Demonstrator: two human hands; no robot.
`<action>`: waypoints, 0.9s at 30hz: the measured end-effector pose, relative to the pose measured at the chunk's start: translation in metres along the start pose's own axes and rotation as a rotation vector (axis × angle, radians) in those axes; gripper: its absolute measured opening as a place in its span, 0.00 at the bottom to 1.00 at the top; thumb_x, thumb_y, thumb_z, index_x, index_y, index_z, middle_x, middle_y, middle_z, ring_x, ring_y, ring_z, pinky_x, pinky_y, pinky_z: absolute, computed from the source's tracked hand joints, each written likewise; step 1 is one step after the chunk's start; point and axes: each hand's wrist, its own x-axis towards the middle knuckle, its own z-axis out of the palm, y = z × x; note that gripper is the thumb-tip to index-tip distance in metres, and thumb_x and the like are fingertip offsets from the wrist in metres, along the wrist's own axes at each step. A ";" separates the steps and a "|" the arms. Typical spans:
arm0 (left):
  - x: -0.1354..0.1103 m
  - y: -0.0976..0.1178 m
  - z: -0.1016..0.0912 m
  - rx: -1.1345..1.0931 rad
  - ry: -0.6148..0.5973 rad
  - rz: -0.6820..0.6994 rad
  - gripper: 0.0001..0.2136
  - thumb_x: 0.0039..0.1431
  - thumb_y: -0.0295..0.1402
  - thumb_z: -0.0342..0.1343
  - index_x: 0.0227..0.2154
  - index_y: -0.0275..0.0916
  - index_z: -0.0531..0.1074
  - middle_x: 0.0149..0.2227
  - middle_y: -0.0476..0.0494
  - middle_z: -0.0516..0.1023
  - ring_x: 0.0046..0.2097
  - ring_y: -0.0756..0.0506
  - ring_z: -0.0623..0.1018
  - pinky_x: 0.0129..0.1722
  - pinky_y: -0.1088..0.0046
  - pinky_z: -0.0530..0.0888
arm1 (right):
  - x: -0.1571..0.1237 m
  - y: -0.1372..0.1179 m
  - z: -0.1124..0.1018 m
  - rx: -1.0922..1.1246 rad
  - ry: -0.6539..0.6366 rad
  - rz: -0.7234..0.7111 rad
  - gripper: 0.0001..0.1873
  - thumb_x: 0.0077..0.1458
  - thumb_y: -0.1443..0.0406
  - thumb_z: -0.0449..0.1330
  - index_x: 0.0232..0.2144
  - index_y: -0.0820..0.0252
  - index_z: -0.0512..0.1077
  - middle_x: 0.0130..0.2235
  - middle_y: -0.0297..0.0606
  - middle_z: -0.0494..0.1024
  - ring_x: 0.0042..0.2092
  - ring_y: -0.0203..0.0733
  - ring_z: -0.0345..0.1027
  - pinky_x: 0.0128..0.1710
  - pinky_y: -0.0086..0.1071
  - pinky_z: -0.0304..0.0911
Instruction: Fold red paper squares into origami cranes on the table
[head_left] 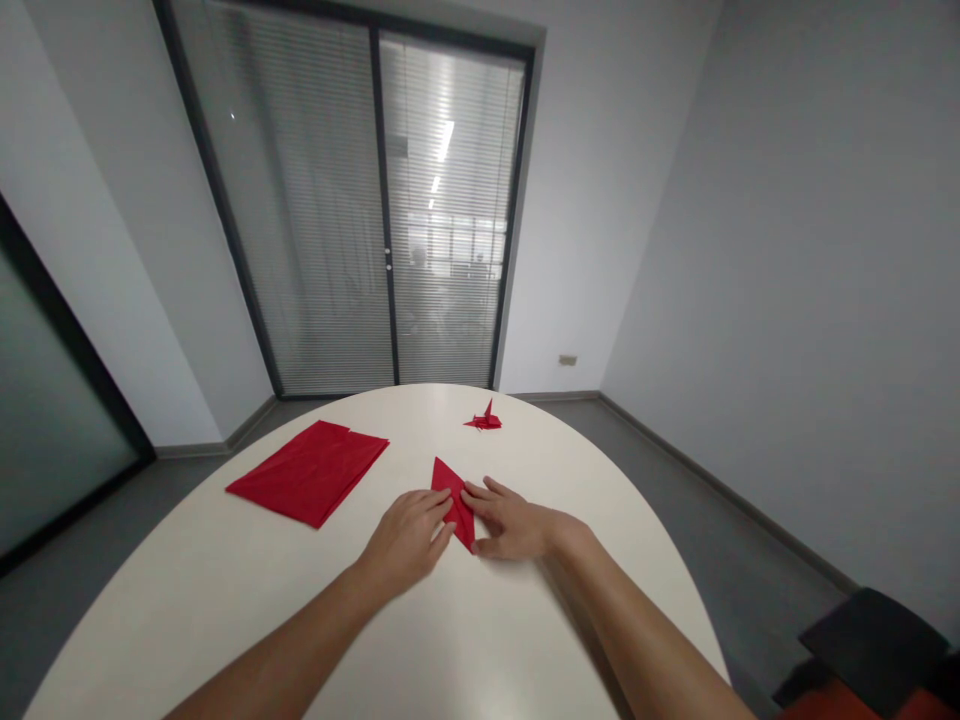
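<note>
A small folded piece of red paper (464,522), roughly diamond-shaped, lies on the white table between my two hands. From the left, my left hand (409,532) grips its edge, the fingers close together on top and the thumb lower down. My right hand (516,522) rests on the opposite side with fingers stretched and spread, their tips touching the paper and the thumb by its lower corner. My fingertips cover part of the paper's folds. Farther back stands a finished red origami crane (486,420).
Larger sheets of red paper (311,475) lie stacked at the left of the round white table (420,660). A dark chair with some orange (874,640) is at the lower right. Beyond the table are a glass door with blinds (450,300) and pale walls.
</note>
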 end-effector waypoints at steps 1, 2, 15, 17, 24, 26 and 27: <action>0.000 0.001 -0.001 -0.010 -0.001 -0.007 0.14 0.65 0.32 0.52 0.51 0.39 0.75 0.54 0.39 0.79 0.54 0.38 0.77 0.56 0.54 0.71 | -0.001 -0.001 -0.001 0.005 -0.020 0.007 0.46 0.52 0.54 0.64 0.68 0.61 0.55 0.71 0.47 0.51 0.72 0.60 0.35 0.69 0.49 0.38; 0.000 0.001 -0.001 -0.024 0.000 -0.017 0.15 0.64 0.33 0.53 0.52 0.39 0.74 0.54 0.39 0.79 0.54 0.38 0.77 0.56 0.54 0.71 | -0.001 -0.002 -0.003 0.010 -0.032 -0.008 0.47 0.51 0.54 0.64 0.68 0.62 0.55 0.70 0.49 0.51 0.72 0.60 0.36 0.69 0.50 0.38; -0.003 -0.002 0.005 -0.111 0.050 -0.087 0.27 0.60 0.38 0.59 0.61 0.40 0.61 0.54 0.36 0.76 0.53 0.37 0.76 0.54 0.54 0.73 | 0.003 -0.016 0.000 0.036 0.401 -0.120 0.24 0.55 0.64 0.60 0.55 0.58 0.70 0.44 0.42 0.78 0.44 0.47 0.69 0.46 0.37 0.62; -0.002 -0.001 0.005 -0.114 0.048 -0.102 0.27 0.60 0.39 0.59 0.60 0.39 0.62 0.53 0.36 0.76 0.53 0.37 0.77 0.54 0.54 0.73 | 0.003 -0.015 0.000 0.047 0.394 -0.119 0.25 0.54 0.65 0.60 0.56 0.58 0.70 0.46 0.42 0.78 0.45 0.46 0.69 0.47 0.36 0.62; -0.002 0.000 0.005 -0.134 0.065 -0.132 0.24 0.61 0.34 0.55 0.60 0.39 0.62 0.54 0.36 0.75 0.53 0.38 0.76 0.54 0.55 0.73 | 0.005 -0.011 0.001 0.058 0.369 -0.096 0.23 0.51 0.68 0.59 0.51 0.61 0.72 0.43 0.41 0.77 0.41 0.44 0.68 0.44 0.34 0.61; -0.002 0.001 0.004 -0.145 0.068 -0.143 0.23 0.61 0.34 0.54 0.59 0.39 0.62 0.53 0.37 0.75 0.52 0.38 0.76 0.53 0.55 0.73 | 0.004 -0.011 0.001 0.068 0.379 -0.083 0.24 0.50 0.69 0.58 0.51 0.61 0.72 0.43 0.41 0.77 0.40 0.43 0.68 0.42 0.34 0.61; -0.001 0.002 0.004 -0.152 0.071 -0.149 0.23 0.62 0.34 0.54 0.59 0.39 0.62 0.53 0.37 0.75 0.52 0.38 0.76 0.53 0.55 0.74 | 0.004 -0.012 0.001 0.069 0.381 -0.083 0.23 0.50 0.69 0.58 0.51 0.60 0.72 0.42 0.41 0.77 0.40 0.43 0.68 0.42 0.33 0.61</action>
